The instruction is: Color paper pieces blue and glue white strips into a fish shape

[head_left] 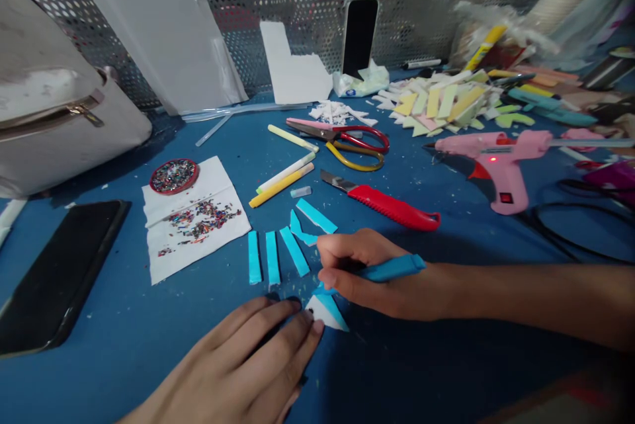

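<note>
My right hand (377,272) is closed around a blue marker (397,268), its tip end lowered to a small white paper piece (327,313) with a blue band along one edge. My left hand (253,351) lies flat on the table, fingers outstretched, their tips pressing on the left side of that piece. Just beyond the hands are several blue strips (273,258) and a bent blue scrap (300,231). A red-handled cutter knife (391,206) rests behind my right hand, blade out.
Scissors (342,136) and markers (282,184) lie mid-table. A pink glue gun (501,159) with a cord sits right, before heaped paper strips (441,103). At left are a dark phone (59,278), a white bag (59,100) and a beaded paper (198,258) with a red dish (173,176).
</note>
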Demonstrator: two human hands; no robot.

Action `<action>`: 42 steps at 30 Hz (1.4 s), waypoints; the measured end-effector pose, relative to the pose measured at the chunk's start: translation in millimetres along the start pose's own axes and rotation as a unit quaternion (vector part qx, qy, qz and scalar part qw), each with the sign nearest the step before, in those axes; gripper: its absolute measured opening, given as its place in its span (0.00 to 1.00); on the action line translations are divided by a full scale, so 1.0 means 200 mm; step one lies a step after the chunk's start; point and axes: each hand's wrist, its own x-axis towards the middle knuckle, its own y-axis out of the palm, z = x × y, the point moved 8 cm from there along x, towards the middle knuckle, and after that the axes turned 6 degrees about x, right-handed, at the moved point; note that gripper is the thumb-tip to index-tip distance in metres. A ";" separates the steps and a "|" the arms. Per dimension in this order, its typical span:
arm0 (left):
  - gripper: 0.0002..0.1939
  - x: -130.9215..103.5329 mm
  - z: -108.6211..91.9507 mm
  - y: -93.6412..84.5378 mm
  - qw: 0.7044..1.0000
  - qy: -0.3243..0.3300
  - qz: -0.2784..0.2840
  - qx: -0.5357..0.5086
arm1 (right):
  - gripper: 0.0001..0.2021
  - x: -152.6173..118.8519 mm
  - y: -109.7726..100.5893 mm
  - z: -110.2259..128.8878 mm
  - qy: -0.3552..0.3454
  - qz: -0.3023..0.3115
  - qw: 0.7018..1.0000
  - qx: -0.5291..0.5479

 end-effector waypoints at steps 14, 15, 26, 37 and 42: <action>0.17 0.01 0.00 -0.01 1.000 -0.004 -0.003 -0.001 | 0.13 0.00 0.00 0.01 0.007 0.010 1.000 0.003; 0.18 0.02 0.00 -0.01 1.000 -0.003 -0.005 -0.001 | 0.14 0.00 0.00 0.00 0.008 0.013 1.000 0.004; 0.18 0.00 0.01 -0.01 1.000 -0.006 -0.006 0.008 | 0.16 0.00 0.01 0.02 0.010 0.027 1.000 0.007; 0.18 0.01 0.00 -0.01 1.000 0.007 -0.007 0.019 | 0.13 0.00 0.00 -0.01 -0.001 0.009 1.000 0.007; 0.18 0.01 0.01 -0.01 1.000 0.000 -0.012 0.017 | 0.12 0.00 0.00 0.01 -0.011 0.002 1.000 -0.005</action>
